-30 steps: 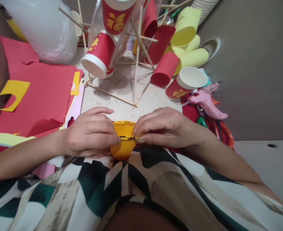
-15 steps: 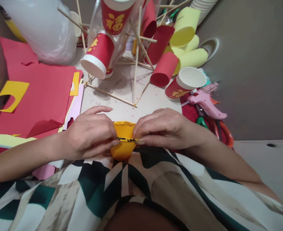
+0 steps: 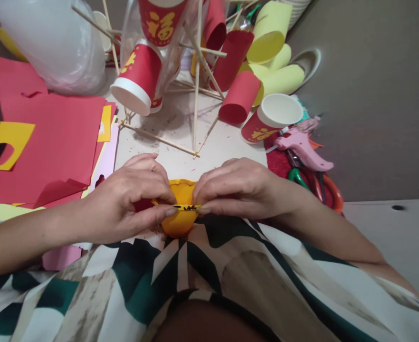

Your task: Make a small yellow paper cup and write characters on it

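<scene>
Head view: left grip (image 3: 127,202) had curled its forefinger, lifted a moment earlier, down onto the yellow cup (image 3: 179,225), so it was clenched tighter on the rim, a red scrap (image 3: 142,205) showing under its fingers. Right grip (image 3: 238,190) kept pinching the black-marked strip (image 3: 185,207) against the near rim. Cup sat between both grips at the surface (image 3: 181,156) edge, pink glue gun (image 3: 302,145) well beyond the right grip.
</scene>
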`<action>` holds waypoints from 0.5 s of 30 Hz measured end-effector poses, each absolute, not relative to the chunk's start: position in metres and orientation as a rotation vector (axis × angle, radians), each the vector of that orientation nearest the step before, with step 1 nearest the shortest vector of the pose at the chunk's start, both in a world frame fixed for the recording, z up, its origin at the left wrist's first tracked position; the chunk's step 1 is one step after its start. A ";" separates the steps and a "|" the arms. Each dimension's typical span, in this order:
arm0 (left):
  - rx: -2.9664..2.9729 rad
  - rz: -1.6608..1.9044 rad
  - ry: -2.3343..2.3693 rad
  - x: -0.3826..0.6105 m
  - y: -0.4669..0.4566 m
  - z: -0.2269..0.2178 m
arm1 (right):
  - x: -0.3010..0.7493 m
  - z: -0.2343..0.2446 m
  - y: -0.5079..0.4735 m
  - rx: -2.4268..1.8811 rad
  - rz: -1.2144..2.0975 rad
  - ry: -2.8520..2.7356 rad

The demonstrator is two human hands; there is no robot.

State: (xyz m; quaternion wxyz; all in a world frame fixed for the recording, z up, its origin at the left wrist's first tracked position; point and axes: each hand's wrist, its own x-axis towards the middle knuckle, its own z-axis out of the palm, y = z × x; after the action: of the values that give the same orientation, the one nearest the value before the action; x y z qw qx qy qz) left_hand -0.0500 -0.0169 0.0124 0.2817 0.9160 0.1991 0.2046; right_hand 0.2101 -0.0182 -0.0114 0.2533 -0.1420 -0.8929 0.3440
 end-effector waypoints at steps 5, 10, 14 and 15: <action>2.439 0.472 0.545 -0.050 -0.016 0.016 | 0.209 -0.013 -0.018 -0.365 0.896 -2.414; 2.579 0.405 0.517 -0.053 -0.019 0.009 | 0.207 -0.012 -0.020 -0.397 0.815 -2.426; 2.773 0.569 0.445 -0.055 -0.019 -0.003 | 0.207 -0.013 -0.021 -0.421 0.753 -2.418; 2.817 0.591 0.422 -0.056 -0.018 -0.005 | 0.208 -0.013 -0.021 -0.427 0.756 -2.392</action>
State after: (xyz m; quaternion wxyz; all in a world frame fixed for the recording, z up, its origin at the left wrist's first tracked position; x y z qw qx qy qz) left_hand -0.0556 -0.0180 -0.0052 0.1161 0.9618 0.1442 0.2017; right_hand 0.2075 -0.0207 -0.0134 0.2942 -0.1605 -0.8984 0.2839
